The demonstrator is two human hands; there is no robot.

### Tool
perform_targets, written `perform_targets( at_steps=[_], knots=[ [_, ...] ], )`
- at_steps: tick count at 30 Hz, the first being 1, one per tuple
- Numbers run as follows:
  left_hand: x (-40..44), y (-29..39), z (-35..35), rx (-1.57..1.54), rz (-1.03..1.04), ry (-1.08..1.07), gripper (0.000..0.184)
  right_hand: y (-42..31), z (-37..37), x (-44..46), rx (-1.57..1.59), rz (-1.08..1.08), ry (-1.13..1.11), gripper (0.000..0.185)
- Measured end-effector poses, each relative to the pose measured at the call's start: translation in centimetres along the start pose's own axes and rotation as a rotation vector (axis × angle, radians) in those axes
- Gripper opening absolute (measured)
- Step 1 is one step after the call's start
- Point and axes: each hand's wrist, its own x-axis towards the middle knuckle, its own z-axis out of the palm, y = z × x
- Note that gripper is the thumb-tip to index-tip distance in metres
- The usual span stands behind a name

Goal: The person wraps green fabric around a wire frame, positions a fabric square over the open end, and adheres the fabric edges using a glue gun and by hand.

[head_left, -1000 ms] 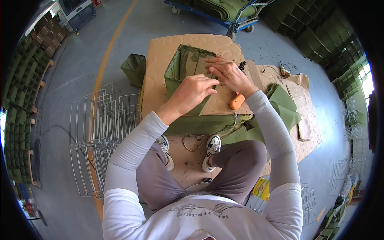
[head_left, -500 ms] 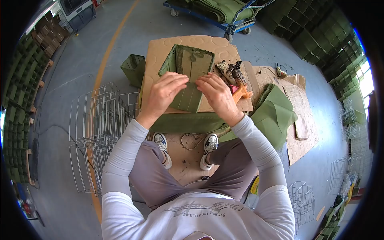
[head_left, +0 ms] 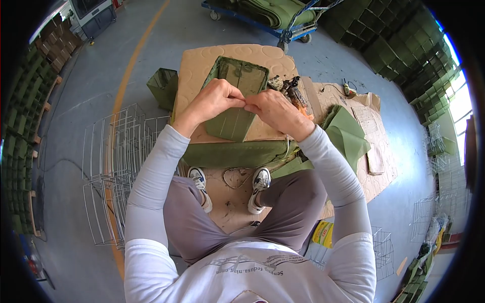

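Right now both hands are up over the green box, middle of the frame, slightly above center. Left hand [head_left: 216, 101]: fingers drawn in to a pinch. Right hand [head_left: 273, 108]: same, fingers bent, tips meeting the left's. Can't tell if anything thin sits between the fingertips; too small to see. Also can't tell if either hand touches the box.

Green box [head_left: 230, 125] is on the cardboard [head_left: 194, 58] in the upper middle, dark rim toward the top of the frame, pale lines running along its near panel. Just right of it: a dark, crusted item [head_left: 292, 91] and an orange handle [head_left: 303, 109], the latter partly behind the right hand/wrist. Green sheets [head_left: 348, 132] lie farther right, right of center.

Surroundings: smaller green box [head_left: 161, 88] on the floor, upper left of the cardboard. Wire frames [head_left: 129, 166] stand left of center. Blue cart [head_left: 277, 34] with folded green material [head_left: 262, 12] at top. Yellow pack [head_left: 323, 234] lower right, beside the right forearm.
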Motion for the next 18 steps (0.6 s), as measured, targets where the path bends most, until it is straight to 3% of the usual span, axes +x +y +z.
perform_targets(
  at_steps=[1, 3, 4, 6, 7, 11, 18],
  knots=[
    [-0.4, -0.2, 0.3, 0.006, 0.003, 0.003, 0.018, -0.4, 0.3, -0.3, -0.002, -0.003, 0.006, 0.009],
    [-1.2, -0.8, 1.2, -0.248, 0.124, 0.54, 0.018, -0.7, 1.5, -0.9, 0.253, 0.051, 0.349, 0.014],
    [-1.9, -1.0, 1.1, -0.244, 0.134, 0.55, 0.018, -1.1, 2.2, -1.2, 0.244, 0.039, 0.353, 0.014],
    [-4.1, -1.3, 1.4, 0.041, 0.232, 0.762, 0.018, -1.8, 3.9, -2.2, 0.155, -0.121, 0.627, 0.018],
    [-4.8, -1.2, 1.7, 0.13, 0.285, 0.716, 0.017, -1.8, 4.3, -2.5, 0.007, -0.155, 0.569, 0.023],
    [-4.8, -0.9, 2.7, 0.205, 0.385, 0.628, 0.021, -1.4, 5.2, -1.7, -0.083, -0.183, 0.571, 0.031],
    [-3.3, -1.3, 3.4, 0.218, 0.417, 0.528, 0.016, -1.1, 6.1, -1.1, -0.069, -0.146, 0.533, 0.02]
  ],
)
